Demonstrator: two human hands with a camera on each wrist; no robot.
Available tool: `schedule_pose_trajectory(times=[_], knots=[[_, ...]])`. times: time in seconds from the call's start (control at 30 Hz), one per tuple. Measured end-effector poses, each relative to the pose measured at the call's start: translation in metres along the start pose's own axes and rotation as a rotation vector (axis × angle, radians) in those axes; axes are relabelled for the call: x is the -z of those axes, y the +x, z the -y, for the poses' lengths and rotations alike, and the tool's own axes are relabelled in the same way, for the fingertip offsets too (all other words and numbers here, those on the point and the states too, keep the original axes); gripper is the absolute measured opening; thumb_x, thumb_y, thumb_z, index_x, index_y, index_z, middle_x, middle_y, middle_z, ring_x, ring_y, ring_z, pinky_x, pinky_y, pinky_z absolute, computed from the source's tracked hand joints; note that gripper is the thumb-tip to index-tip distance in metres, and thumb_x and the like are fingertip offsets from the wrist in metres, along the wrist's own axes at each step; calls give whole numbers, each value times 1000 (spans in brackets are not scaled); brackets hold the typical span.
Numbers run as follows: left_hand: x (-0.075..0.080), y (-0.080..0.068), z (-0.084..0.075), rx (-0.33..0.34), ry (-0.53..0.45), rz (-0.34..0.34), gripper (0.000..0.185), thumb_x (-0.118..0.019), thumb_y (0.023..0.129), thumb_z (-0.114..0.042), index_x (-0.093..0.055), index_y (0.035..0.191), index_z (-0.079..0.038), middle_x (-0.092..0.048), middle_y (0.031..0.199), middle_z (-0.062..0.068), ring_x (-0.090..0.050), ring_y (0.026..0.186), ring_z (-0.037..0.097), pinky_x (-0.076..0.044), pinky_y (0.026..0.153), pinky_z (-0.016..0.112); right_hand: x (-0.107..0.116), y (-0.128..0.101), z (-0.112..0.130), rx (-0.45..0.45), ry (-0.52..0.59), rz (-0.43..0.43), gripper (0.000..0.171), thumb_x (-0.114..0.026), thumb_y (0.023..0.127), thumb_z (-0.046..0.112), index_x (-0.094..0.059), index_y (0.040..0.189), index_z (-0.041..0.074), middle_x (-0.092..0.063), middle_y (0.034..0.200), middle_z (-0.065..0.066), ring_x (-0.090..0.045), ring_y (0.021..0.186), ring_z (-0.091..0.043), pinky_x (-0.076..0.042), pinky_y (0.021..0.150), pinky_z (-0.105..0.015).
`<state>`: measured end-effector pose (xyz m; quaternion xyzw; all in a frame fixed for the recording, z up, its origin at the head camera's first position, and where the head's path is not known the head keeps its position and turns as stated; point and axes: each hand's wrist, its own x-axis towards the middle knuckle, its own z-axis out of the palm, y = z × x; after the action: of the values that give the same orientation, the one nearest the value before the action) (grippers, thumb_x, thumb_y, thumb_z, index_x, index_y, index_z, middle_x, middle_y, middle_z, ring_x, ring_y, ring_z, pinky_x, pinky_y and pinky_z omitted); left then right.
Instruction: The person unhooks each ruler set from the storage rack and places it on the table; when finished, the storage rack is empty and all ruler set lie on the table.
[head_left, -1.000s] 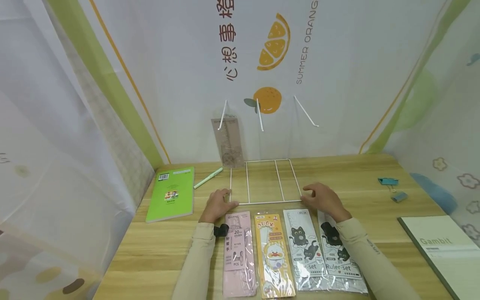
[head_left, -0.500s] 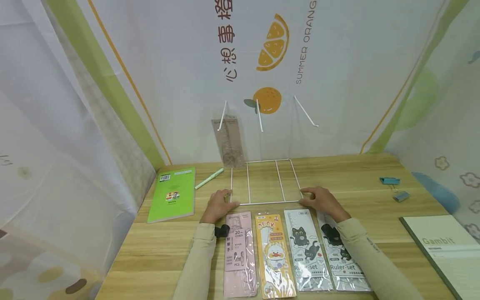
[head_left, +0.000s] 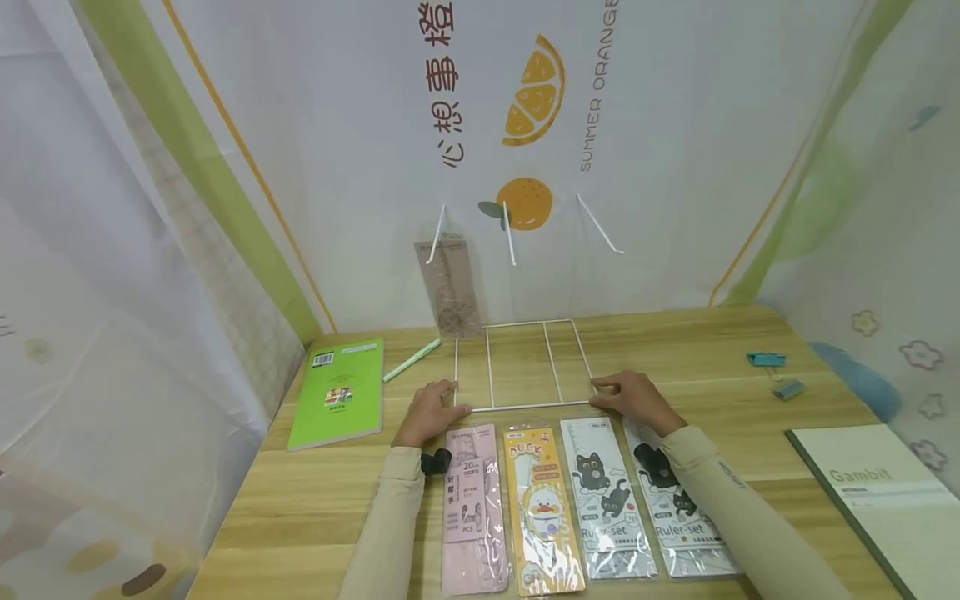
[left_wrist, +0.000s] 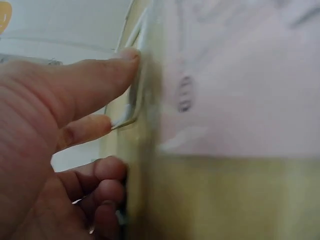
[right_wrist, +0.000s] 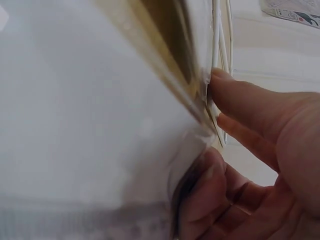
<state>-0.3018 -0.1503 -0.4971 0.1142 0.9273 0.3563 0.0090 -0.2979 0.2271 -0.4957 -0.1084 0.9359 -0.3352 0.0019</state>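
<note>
**Two hands on a thin wire rack**

Two hands met the white wire rack (head_left: 522, 365) lying flat mid-tabletop toward the far edge: left hand (head_left: 426, 412) pinching its near-left corner, right hand (head_left: 632, 399) its near-right corner. Four packaged ruler sets (head_left: 558, 504) lay along the near edge.

Left wrist: thumb and forefinger (left_wrist: 87, 127) nipped the wire narrowly.

Right wrist: fingertips (right_wrist: 235, 92) pressed the wire.

It looked light, stiff, slippery; corners suit best.

A green notebook (head_left: 337, 392) and mint pen (head_left: 411, 360) lie at the bench's (head_left: 300, 517) left; blue binder clips (head_left: 776, 373) and a "Gambit" notebook (head_left: 881, 496) (partly cropped) lie right.
</note>
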Motion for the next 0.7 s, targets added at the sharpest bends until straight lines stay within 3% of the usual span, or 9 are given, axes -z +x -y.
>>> schedule_pose_trajectory(times=[0.13, 0.2, 0.27, 0.37, 0.5, 0.57, 0.7], knots=[[10, 2, 0, -4, -38, 51, 57, -72, 93, -25, -55, 140, 2, -65, 102, 18, -61, 86, 29, -51, 77, 42, -2, 1, 0, -7, 25, -8, 45, -79, 87, 21, -69, 123, -4, -71, 93, -22, -43, 64, -14, -37, 59, -27], [17, 6, -2, -20, -56, 37, 56, -70, 96, -24, -53, 141, 3, -59, 89, 12, -52, 70, 21, -44, 63, 34, -5, 0, 0, -3, 22, -8, 45, -80, 87, 21, -69, 122, -5, -71, 109, -25, -46, 68, -15, -39, 60, -27], [26, 11, -4, -50, -79, -19, 54, -69, 96, -21, -52, 141, 4, -56, 87, 11, -48, 66, 18, -41, 59, 31, -7, -1, -1, -21, 28, -5, 45, -80, 86, 21, -70, 122, -4, -71, 109, -24, -47, 70, -16, -39, 61, -28], [43, 21, -11, -81, -137, -114, 51, -68, 97, -18, -53, 141, 2, -56, 98, 14, -51, 76, 20, -42, 62, 30, -10, -2, 0, -28, 26, -5, 44, -80, 87, 21, -70, 122, -3, -71, 110, -23, -47, 72, -17, -39, 62, -29], [71, 37, -23, -81, -278, -201, 50, -67, 98, -24, -54, 144, -8, -54, 126, 19, -52, 96, 26, -45, 73, 35, -11, -3, 1, -32, 25, -15, 43, -79, 87, 21, -70, 121, -2, -71, 111, -22, -47, 73, -18, -39, 64, -31], [84, 44, -29, -80, -361, -225, 51, -66, 99, -28, -53, 146, -13, -49, 139, 19, -49, 104, 28, -44, 78, 37, -9, -3, 1, -25, 11, -21, 42, -79, 87, 21, -71, 121, -2, -71, 112, -22, -48, 75, -18, -40, 65, -31], [110, 43, -55, -57, -499, -223, 52, -65, 100, -25, -50, 149, -16, -39, 153, 11, -40, 111, 26, -40, 83, 37, -4, -3, 2, -27, -11, -34, 42, -79, 87, 22, -71, 121, -1, -70, 112, -23, -50, 79, -20, -41, 67, -31]])
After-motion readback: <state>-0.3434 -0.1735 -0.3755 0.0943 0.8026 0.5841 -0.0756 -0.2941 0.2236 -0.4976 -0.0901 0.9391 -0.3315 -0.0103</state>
